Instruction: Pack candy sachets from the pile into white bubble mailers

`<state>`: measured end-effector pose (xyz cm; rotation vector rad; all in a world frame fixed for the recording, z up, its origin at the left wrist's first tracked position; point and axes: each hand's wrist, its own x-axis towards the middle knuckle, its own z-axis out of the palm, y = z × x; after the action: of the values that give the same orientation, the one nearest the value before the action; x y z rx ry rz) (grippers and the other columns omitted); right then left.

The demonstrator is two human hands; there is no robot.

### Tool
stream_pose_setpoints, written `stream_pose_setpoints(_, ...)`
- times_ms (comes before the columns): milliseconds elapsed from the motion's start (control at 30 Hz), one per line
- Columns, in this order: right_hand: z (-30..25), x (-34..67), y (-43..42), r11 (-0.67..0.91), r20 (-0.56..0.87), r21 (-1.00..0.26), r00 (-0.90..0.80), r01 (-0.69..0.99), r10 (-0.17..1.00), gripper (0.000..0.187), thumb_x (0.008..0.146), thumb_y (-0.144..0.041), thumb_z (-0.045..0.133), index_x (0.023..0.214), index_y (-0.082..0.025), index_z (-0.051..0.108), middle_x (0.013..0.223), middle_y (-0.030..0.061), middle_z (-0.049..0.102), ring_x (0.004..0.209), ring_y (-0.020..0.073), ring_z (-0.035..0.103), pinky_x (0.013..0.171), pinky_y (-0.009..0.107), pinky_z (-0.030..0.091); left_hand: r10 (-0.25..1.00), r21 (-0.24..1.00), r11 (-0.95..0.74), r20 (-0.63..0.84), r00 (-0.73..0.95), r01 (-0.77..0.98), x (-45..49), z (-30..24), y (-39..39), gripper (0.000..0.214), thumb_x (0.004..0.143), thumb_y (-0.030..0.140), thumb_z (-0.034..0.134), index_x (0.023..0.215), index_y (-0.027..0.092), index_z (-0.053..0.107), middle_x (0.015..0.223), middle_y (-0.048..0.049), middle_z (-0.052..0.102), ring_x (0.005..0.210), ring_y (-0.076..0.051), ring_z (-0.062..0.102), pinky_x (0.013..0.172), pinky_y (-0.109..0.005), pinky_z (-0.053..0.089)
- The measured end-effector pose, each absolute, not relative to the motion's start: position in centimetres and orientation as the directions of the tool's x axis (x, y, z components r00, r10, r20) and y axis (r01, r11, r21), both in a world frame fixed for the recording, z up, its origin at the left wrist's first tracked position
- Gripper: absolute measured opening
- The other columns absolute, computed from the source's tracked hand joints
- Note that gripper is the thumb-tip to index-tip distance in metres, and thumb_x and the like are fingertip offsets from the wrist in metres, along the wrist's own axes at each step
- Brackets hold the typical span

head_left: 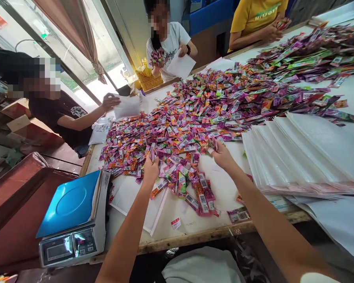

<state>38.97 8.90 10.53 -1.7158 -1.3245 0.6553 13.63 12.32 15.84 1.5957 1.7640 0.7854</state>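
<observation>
Barcoded packets [202,198] between left fingers [156,162] and right fingers [216,155], print blurry tbh. Both pinch packets; left packet [152,151] points away lengthwise.

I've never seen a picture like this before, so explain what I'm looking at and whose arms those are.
There's no machine here. A camera worn on a person's head looks down, so the two nearest arms are the wearer's own. On the table lies a big heap of small colourful packets. The left hand and right hand each hold packets; how many, I can't tell. A blue-topped scale stands on the left, a stack of white bags on the right. Other people work around the table.
</observation>
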Motion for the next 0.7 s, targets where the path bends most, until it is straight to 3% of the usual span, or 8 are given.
stream_pose_setpoints(100,10.8,36.6,8.2,-0.105,-0.016,-0.854,0.174,0.51,0.985,0.031,0.084,-0.034,0.046,0.109,-0.018,0.055,0.082,0.0046,0.064,0.068,0.0176,0.057,0.061,0.027,0.042,0.978,0.714,0.097,-0.199,0.069,0.693,14.9,15.3,9.5,0.025,0.081,0.042,0.053,0.094,0.02,0.053,0.078,-0.0048,0.064,0.07,-0.019,0.059,0.066,-0.03,0.043)
stream_pose_setpoints(200,11.1,33.0,8.2,-0.138,-0.147,-0.636,0.055,0.759,0.988,0.019,0.073,-0.029,0.061,0.089,-0.018,0.061,0.079,0.0072,0.066,0.073,0.0207,0.059,0.061,0.027,0.038,0.952,0.442,0.049,-0.293,0.092,0.896,16.4,13.6,6.9,0.041,0.066,0.043,0.069,0.096,0.018,0.056,0.087,-0.0115,0.068,0.084,-0.028,0.063,0.068,-0.032,0.042)
stream_pose_setpoints(300,11.0,31.3,8.2,-0.131,-0.216,-0.537,0.015,0.834,0.976,0.009,0.07,-0.019,0.062,0.079,-0.019,0.062,0.081,0.0074,0.068,0.076,0.0213,0.061,0.061,0.026,0.036,0.95,0.31,0.034,-0.306,0.065,0.95,16.6,12.7,5.8,0.024,0.071,0.034,0.064,0.09,0.018,0.061,0.088,-0.0132,0.069,0.089,-0.029,0.064,0.07,-0.032,0.042)
stream_pose_setpoints(367,10.9,31.8,8.0,-0.117,-0.203,-0.577,-0.003,0.808,0.979,0.004,0.073,-0.021,0.059,0.077,-0.02,0.061,0.08,0.0047,0.067,0.074,0.0192,0.06,0.06,0.025,0.037,0.962,0.426,0.032,-0.258,0.087,0.904,15.9,12.9,5.8,0.015,0.075,0.03,0.06,0.085,0.019,0.063,0.083,-0.0092,0.07,0.084,-0.026,0.064,0.071,-0.031,0.043)
stream_pose_setpoints(433,11.0,33.2,7.6,-0.134,-0.168,-0.657,0.029,0.742,0.985,0.006,0.075,-0.025,0.056,0.077,-0.02,0.059,0.078,0.003,0.066,0.071,0.0177,0.058,0.059,0.025,0.037,0.982,0.622,0.032,-0.167,0.093,0.782,14.7,13.3,6.0,0.013,0.074,0.031,0.061,0.081,0.02,0.063,0.081,-0.0044,0.068,0.081,-0.021,0.062,0.072,-0.029,0.044)
stream_pose_setpoints(533,11.1,36.1,6.4,-0.178,-0.123,-0.868,0.146,0.465,0.982,0.017,0.075,-0.028,0.052,0.089,-0.019,0.056,0.077,0.0029,0.064,0.068,0.0171,0.056,0.058,0.026,0.04,0.999,0.834,0.022,-0.039,0.018,0.551,12.4,14.2,6.5,0.018,0.071,0.036,0.064,0.079,0.02,0.061,0.08,-0.0017,0.065,0.081,-0.017,0.059,0.072,-0.027,0.046)
stream_pose_setpoints(633,10.9,38.4,4.1,-0.205,-0.172,-0.969,0.226,0.135,0.959,0.032,0.076,-0.038,0.049,0.102,-0.019,0.051,0.076,0.0024,0.063,0.065,0.017,0.058,0.055,0.026,0.041,0.993,0.943,0.114,-0.105,-0.044,0.314,9.9,14.8,7.3,0.029,0.069,0.046,0.065,0.078,0.019,0.057,0.07,-0.001,0.061,0.069,-0.015,0.058,0.064,-0.026,0.047)
stream_pose_setpoints(700,10.4,39.0,2.3,-0.263,-0.222,-0.957,0.274,0.123,0.936,0.037,0.073,-0.044,0.054,0.1,-0.019,0.052,0.076,0.0025,0.063,0.064,0.0171,0.058,0.054,0.026,0.041,0.981,0.961,0.192,-0.18,-0.078,0.198,8.6,14.8,7.9,0.035,0.066,0.051,0.066,0.075,0.019,0.055,0.06,0.002,0.055,0.056,-0.012,0.053,0.056,-0.026,0.045)
